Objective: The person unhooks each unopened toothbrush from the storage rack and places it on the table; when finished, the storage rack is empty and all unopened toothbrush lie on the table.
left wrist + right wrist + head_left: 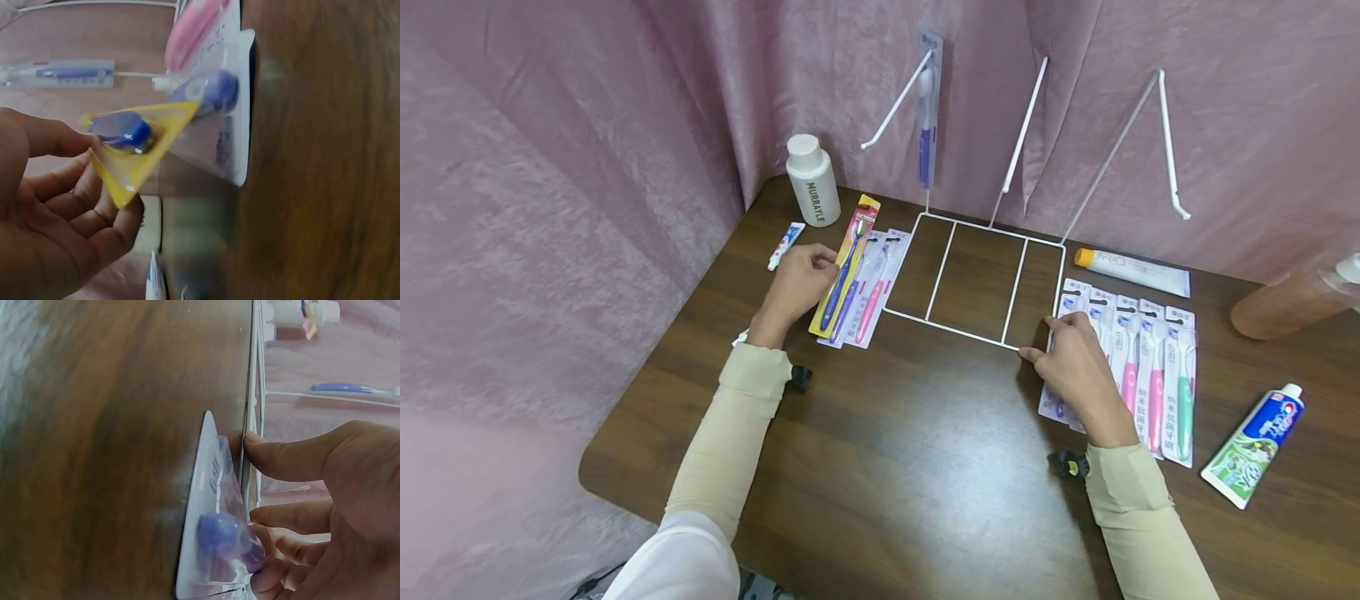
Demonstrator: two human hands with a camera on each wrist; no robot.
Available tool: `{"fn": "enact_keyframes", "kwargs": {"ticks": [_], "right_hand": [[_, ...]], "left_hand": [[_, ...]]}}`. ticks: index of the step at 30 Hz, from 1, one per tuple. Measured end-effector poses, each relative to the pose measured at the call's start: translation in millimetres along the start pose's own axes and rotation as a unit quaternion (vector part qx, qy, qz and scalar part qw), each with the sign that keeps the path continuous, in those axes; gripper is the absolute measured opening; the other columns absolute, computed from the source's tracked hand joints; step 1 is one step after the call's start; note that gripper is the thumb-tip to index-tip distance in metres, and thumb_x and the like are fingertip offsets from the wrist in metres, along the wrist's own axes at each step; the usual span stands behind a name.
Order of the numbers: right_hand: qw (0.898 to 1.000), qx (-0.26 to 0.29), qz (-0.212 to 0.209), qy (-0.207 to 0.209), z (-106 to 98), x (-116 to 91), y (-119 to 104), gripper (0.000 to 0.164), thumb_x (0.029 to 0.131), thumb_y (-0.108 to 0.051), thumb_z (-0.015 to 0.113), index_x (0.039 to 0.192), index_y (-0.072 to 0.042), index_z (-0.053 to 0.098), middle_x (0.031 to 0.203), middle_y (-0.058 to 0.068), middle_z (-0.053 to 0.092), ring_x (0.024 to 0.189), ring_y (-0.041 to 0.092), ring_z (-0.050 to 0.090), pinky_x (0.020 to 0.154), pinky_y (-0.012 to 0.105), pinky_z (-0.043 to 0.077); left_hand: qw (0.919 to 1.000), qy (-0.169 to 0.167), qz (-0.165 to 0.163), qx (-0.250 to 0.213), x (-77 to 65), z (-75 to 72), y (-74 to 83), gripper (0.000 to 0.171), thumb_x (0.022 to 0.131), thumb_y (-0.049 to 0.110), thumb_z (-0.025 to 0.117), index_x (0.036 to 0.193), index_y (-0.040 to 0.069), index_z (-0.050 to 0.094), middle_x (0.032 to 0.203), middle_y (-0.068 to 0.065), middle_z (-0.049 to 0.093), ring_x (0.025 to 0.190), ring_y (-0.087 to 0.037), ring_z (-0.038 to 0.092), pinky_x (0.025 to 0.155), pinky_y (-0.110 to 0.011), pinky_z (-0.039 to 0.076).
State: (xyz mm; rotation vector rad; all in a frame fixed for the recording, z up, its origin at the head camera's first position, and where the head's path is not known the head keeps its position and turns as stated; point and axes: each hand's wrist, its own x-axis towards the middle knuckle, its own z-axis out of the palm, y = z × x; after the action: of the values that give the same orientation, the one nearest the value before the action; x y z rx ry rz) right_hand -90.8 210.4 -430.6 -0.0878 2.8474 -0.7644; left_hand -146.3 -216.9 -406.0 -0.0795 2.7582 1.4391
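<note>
My left hand (pixel 801 287) pinches the edge of a toothbrush in a yellow and red blister pack (pixel 846 275), its lower end raised toward the camera in the left wrist view. Two more packaged toothbrushes, one purple (pixel 847 312) and one pink (pixel 871 304), lie close beside it. My right hand (pixel 1078 362) rests at the near right corner of a white wire rack (pixel 962 335), thumb and index fingertips apart on the wires. Under and beside that hand lies a row of several packaged toothbrushes (pixel 1183 392). A purple toothbrush pack (pixel 928 125) hangs on the rack's left hook.
A white bottle (pixel 816 196) and a small toothpaste tube (pixel 786 245) stand and lie at the left. Behind the right row lies a white tube with an orange cap (pixel 1135 271). A green-blue toothpaste tube (pixel 1253 446) and an amber bottle (pixel 1292 304) are farther right. Hooks (pixel 1172 158) jut forward.
</note>
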Motion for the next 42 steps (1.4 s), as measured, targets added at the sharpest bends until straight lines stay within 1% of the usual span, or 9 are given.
{"fn": "enact_keyframes", "kwargs": {"ticks": [3, 8, 10, 17, 29, 33, 35, 40, 42], "right_hand": [[1.000, -0.001, 0.002, 0.000, -4, -2, -3, 0.079, 0.103, -0.026, 0.082, 0.160, 0.019, 0.051, 0.155, 0.041, 0.049, 0.135, 0.056, 0.056, 0.113, 0.071, 0.050], [1.000, 0.002, -0.009, 0.009, 4, 5, 13, 0.080, 0.103, -0.028, 0.083, 0.160, 0.018, 0.051, 0.154, 0.040, 0.050, 0.134, 0.056, 0.057, 0.113, 0.072, 0.050], [1.000, 0.000, -0.013, 0.016, 8, 9, 21, 0.081, 0.102, -0.029, 0.084, 0.160, 0.017, 0.052, 0.154, 0.039, 0.050, 0.134, 0.055, 0.057, 0.113, 0.072, 0.051], [1.000, -0.001, -0.015, 0.022, 3, 10, 22, 0.081, 0.101, -0.031, 0.086, 0.159, 0.017, 0.054, 0.153, 0.040, 0.052, 0.135, 0.056, 0.057, 0.116, 0.072, 0.050], [1.000, 0.005, -0.001, 0.009, -6, 5, 14, 0.082, 0.102, -0.032, 0.085, 0.160, 0.017, 0.052, 0.156, 0.042, 0.050, 0.138, 0.058, 0.056, 0.117, 0.072, 0.048], [1.000, 0.003, -0.003, 0.017, -2, 7, 20, 0.083, 0.101, -0.033, 0.085, 0.160, 0.016, 0.054, 0.155, 0.040, 0.051, 0.137, 0.056, 0.057, 0.116, 0.072, 0.050], [1.000, 0.005, -0.003, 0.019, -1, 7, 19, 0.082, 0.101, -0.032, 0.085, 0.159, 0.016, 0.054, 0.154, 0.040, 0.051, 0.136, 0.056, 0.057, 0.116, 0.071, 0.050], [1.000, 0.012, -0.005, 0.016, 0, 3, 9, 0.081, 0.101, -0.031, 0.086, 0.158, 0.017, 0.055, 0.152, 0.039, 0.053, 0.132, 0.054, 0.059, 0.114, 0.070, 0.051], [1.000, 0.014, -0.007, 0.008, -1, 0, 2, 0.081, 0.101, -0.030, 0.086, 0.158, 0.018, 0.054, 0.152, 0.040, 0.052, 0.132, 0.055, 0.058, 0.115, 0.071, 0.050]], "left_hand": [[0.9996, -0.016, -0.022, 0.010, 6.9, -1.2, -11.7, 0.034, 0.102, 0.011, 0.060, 0.123, -0.006, 0.080, 0.107, -0.020, 0.080, 0.088, -0.023, 0.069, 0.078, -0.033, 0.055], [0.9980, -0.032, -0.039, 0.039, 44.2, 11.4, -71.4, 0.028, 0.101, 0.017, 0.067, 0.119, 0.003, 0.083, 0.105, -0.008, 0.081, 0.093, -0.023, 0.072, 0.084, -0.037, 0.060], [0.9974, -0.035, -0.042, 0.048, 52.5, 15.8, -85.0, 0.024, 0.102, 0.020, 0.071, 0.118, 0.007, 0.084, 0.105, -0.005, 0.082, 0.095, -0.022, 0.075, 0.087, -0.038, 0.062], [0.9948, -0.052, -0.028, 0.083, 54.3, 18.2, -80.2, 0.028, 0.104, 0.019, 0.075, 0.128, 0.006, 0.081, 0.113, -0.007, 0.081, 0.101, -0.023, 0.075, 0.088, -0.038, 0.063], [0.9909, -0.086, 0.005, 0.103, 67.0, 25.3, -87.5, 0.040, 0.103, 0.020, 0.077, 0.140, 0.003, 0.078, 0.130, -0.013, 0.079, 0.120, -0.028, 0.072, 0.107, -0.050, 0.062], [0.9921, -0.058, 0.031, 0.107, 68.7, 27.6, -68.2, 0.043, 0.106, 0.025, 0.076, 0.144, 0.006, 0.077, 0.135, -0.012, 0.078, 0.123, -0.025, 0.070, 0.110, -0.048, 0.059], [0.9939, -0.041, 0.047, 0.091, 71.3, 27.1, -44.4, 0.048, 0.107, 0.026, 0.075, 0.150, 0.006, 0.073, 0.143, -0.015, 0.077, 0.129, -0.027, 0.070, 0.114, -0.047, 0.057], [0.9959, -0.010, 0.087, 0.021, 74.0, 18.4, 37.3, 0.055, 0.112, 0.017, 0.069, 0.163, 0.000, 0.059, 0.158, -0.024, 0.067, 0.136, -0.039, 0.071, 0.120, -0.049, 0.057], [0.9955, 0.006, 0.094, -0.006, 90.2, 19.5, 51.0, 0.055, 0.113, 0.019, 0.070, 0.164, 0.002, 0.059, 0.157, -0.020, 0.069, 0.132, -0.034, 0.073, 0.117, -0.044, 0.059]]}}
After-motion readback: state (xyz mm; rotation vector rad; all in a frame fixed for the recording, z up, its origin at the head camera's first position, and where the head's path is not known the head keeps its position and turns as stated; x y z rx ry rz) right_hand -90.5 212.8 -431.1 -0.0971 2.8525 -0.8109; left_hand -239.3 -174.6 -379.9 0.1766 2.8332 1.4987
